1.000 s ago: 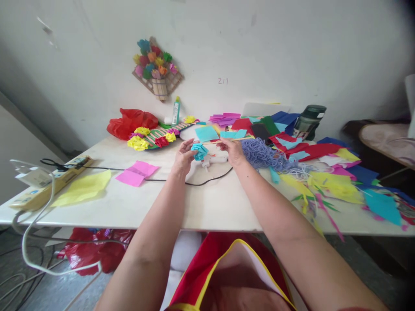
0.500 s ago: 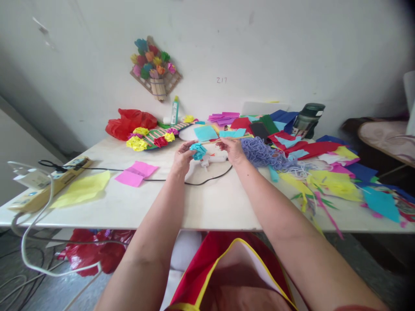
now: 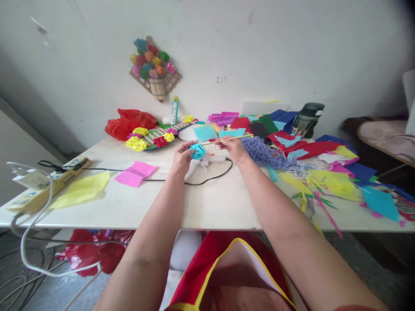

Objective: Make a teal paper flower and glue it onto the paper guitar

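My left hand is closed on a crumpled cyan paper flower, held just above the white table. My right hand pinches a thin wooden stick that reaches from the flower out to the right. Directly below both hands lies a white glue gun with its black cord looping across the table.
Loose coloured paper sheets and blue yarn cover the right side. Pink paper, yellow paper and a power strip lie left. A flower-decorated craft piece, red bag, glue bottle and dark jar stand at the back.
Both hands stay in nearly the same place. The stick has tilted slightly upward at its right end and the flower sits a touch higher.
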`<state>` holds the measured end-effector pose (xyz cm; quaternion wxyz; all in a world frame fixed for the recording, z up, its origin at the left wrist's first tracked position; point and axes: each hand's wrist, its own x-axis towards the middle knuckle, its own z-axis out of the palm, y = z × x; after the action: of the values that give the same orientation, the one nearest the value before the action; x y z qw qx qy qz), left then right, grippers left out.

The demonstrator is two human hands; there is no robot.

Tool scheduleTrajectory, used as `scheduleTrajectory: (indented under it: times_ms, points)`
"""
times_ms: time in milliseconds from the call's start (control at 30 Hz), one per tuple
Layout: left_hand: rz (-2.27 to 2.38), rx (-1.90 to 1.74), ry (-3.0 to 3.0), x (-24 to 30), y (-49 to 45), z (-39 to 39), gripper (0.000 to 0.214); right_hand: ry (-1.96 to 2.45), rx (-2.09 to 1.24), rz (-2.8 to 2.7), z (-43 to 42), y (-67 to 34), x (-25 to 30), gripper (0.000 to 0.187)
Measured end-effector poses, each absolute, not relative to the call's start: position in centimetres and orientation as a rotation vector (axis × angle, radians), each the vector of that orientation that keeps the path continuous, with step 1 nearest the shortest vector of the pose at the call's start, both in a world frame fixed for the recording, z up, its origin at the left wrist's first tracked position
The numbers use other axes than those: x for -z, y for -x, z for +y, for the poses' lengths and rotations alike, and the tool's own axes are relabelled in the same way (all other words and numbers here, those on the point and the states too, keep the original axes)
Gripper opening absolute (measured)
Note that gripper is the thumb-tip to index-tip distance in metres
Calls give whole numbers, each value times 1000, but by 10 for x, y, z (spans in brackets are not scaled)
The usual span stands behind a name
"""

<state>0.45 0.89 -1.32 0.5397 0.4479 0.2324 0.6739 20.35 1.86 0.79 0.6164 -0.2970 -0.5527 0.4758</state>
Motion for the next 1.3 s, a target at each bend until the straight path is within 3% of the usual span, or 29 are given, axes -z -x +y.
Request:
scheduleTrajectory:
  times_ms: [733, 1300]
  points:
    - [632, -1537, -1124, 14, -5, 10, 32, 704, -1033, -1272, 17, -214, -15, 33]
    - [646, -1565, -1185, 15, -7, 7, 36, 643, -1097, -1337, 22, -217, -12, 17]
